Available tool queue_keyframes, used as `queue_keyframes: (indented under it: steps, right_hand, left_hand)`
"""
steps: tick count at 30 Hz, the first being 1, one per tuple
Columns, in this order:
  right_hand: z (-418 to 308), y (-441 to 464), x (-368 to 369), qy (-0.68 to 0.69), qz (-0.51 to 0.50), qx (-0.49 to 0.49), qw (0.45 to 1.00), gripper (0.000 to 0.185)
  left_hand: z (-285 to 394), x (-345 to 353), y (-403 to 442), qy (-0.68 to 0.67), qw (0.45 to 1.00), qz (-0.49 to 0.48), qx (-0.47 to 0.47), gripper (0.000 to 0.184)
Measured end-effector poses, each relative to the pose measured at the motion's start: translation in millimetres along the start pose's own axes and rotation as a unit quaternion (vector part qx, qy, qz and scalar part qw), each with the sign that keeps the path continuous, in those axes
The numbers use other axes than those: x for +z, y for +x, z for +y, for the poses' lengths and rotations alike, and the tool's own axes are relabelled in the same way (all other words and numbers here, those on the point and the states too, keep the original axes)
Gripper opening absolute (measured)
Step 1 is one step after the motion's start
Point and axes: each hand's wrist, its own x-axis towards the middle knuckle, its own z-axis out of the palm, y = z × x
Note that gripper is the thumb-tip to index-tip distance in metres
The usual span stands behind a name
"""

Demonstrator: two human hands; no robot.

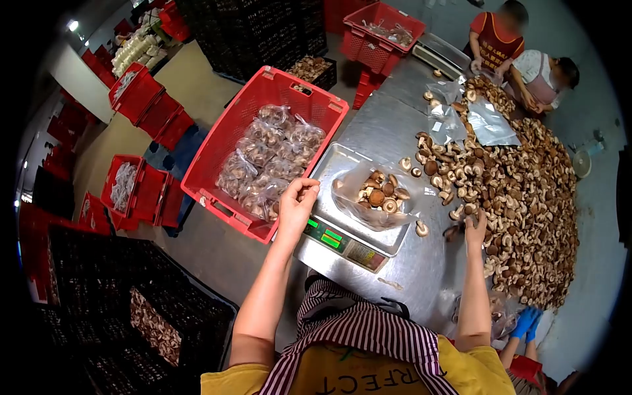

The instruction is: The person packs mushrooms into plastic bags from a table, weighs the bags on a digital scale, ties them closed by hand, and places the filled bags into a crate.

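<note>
A clear plastic bag (355,209) partly filled with brown shiitake mushrooms (380,192) rests open on the metal pan of a scale (332,157). Green digits glow on the scale's display (330,238). My left hand (299,201) is over the pan's left edge, beside the red crate, its fingers curled with nothing visible in them. At the near-left edge of the large mushroom pile (520,210), my right hand (475,230) reaches in with thumb and fingers apart, fingertips by some mushrooms. A single mushroom (421,228) lies between the scale and my right hand.
Left of the scale stands a red crate (205,172) holding several bagged mushrooms (263,158). Black crates (164,276) and stacked red crates (148,105) stand on the floor. Two people (495,43) work across the metal table (388,105); blue-gloved hands (525,322) are at lower right.
</note>
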Motion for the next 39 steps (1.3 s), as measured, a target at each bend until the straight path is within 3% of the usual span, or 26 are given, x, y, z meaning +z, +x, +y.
queue_keyframes:
  steps: [2, 6, 8, 10, 12, 14, 15, 16, 18, 19, 20, 22, 24, 27, 29, 32, 34, 38, 39]
  right_hand:
    - [-42.7, -8.6, -15.5, 0.087, -0.021, -0.094, 0.992, 0.045]
    - [-137.2, -33.5, -37.4, 0.218, -0.081, -0.14, 0.962, 0.044]
    - [-180.2, -54.5, -44.0, 0.139, -0.084, -0.16, 0.974, 0.052]
    - [-225.8, -81.5, -52.5, 0.02, -0.117, -0.156, 0.981, 0.074]
    - [-243.9, -96.7, -45.1, -0.083, -0.157, -0.148, 0.973, 0.077]
    - [-236.7, -98.5, -27.9, -0.181, -0.171, -0.154, 0.956, 0.077]
    - [-248.7, -97.0, -36.8, -0.173, -0.236, -0.136, 0.947, 0.061]
    - [-237.8, -90.9, -27.6, -0.172, -0.23, -0.134, 0.948, 0.061]
    - [-216.1, -80.5, -4.4, -0.009, -0.177, -0.178, 0.968, 0.04]
    - [-216.1, -79.3, -4.8, 0.132, -0.238, -0.127, 0.954, 0.025]
    - [-225.5, -84.1, -12.3, 0.134, -0.233, -0.125, 0.955, 0.025]
    - [-242.9, -100.0, -28.1, 0.305, -0.232, -0.173, 0.907, 0.02]
    - [-247.7, -118.4, -33.8, 0.383, -0.233, -0.2, 0.871, 0.017]
    - [-246.8, -135.3, -37.4, 0.381, -0.25, -0.128, 0.881, 0.018]
    - [-237.9, -133.7, -31.4, 0.32, -0.264, -0.063, 0.908, 0.018]
    - [-247.9, -149.4, -38.0, 0.38, -0.259, -0.084, 0.884, 0.015]
    - [-245.7, -151.6, -28.3, 0.398, -0.273, -0.095, 0.871, 0.015]
    - [-266.1, -160.3, -13.4, 0.415, -0.311, -0.116, 0.847, 0.025]
    - [-265.3, -158.8, -10.0, 0.38, -0.296, -0.152, 0.863, 0.026]
  left_hand:
    - [-1.2, -2.0, -3.0, 0.009, 1.0, 0.004, -0.011, 0.012]
    - [-3.8, 9.4, 0.7, 0.02, 1.0, 0.001, 0.007, 0.014]
    - [16.5, 24.4, 1.5, 0.054, 0.998, -0.013, 0.036, 0.022]
    - [37.5, 39.4, 4.6, 0.156, 0.985, -0.022, 0.069, 0.038]
    - [47.5, 55.9, 12.1, 0.299, 0.945, -0.023, 0.127, 0.04]
    - [39.1, 69.0, 22.1, 0.35, 0.923, -0.027, 0.16, 0.038]
    - [32.0, 74.0, 28.8, 0.399, 0.896, -0.027, 0.192, 0.037]
    - [20.9, 76.5, 35.7, 0.397, 0.896, -0.029, 0.197, 0.037]
    - [4.6, 78.6, 49.1, 0.193, 0.966, -0.034, 0.168, 0.029]
    - [1.3, 78.7, 51.5, 0.13, 0.987, -0.052, 0.077, 0.023]
    - [14.8, 75.6, 48.4, 0.13, 0.987, -0.057, 0.08, 0.023]
    - [60.8, 64.1, 34.5, -0.041, 0.993, -0.106, 0.036, 0.019]
    - [71.6, 53.2, 25.4, -0.088, 0.988, -0.122, 0.048, 0.014]
    - [50.3, 36.4, 28.9, -0.132, 0.981, -0.131, -0.052, 0.009]
    - [39.8, 30.8, 25.8, -0.136, 0.979, -0.146, -0.049, 0.009]
    - [51.4, 27.1, 20.5, -0.117, 0.974, -0.187, -0.056, 0.012]
    - [51.9, 32.9, 18.6, -0.166, 0.958, -0.205, -0.11, 0.013]
    - [59.4, 51.5, 10.1, -0.127, 0.91, -0.359, -0.161, 0.018]
    - [47.0, 59.3, 7.1, -0.159, 0.891, -0.386, -0.176, 0.021]
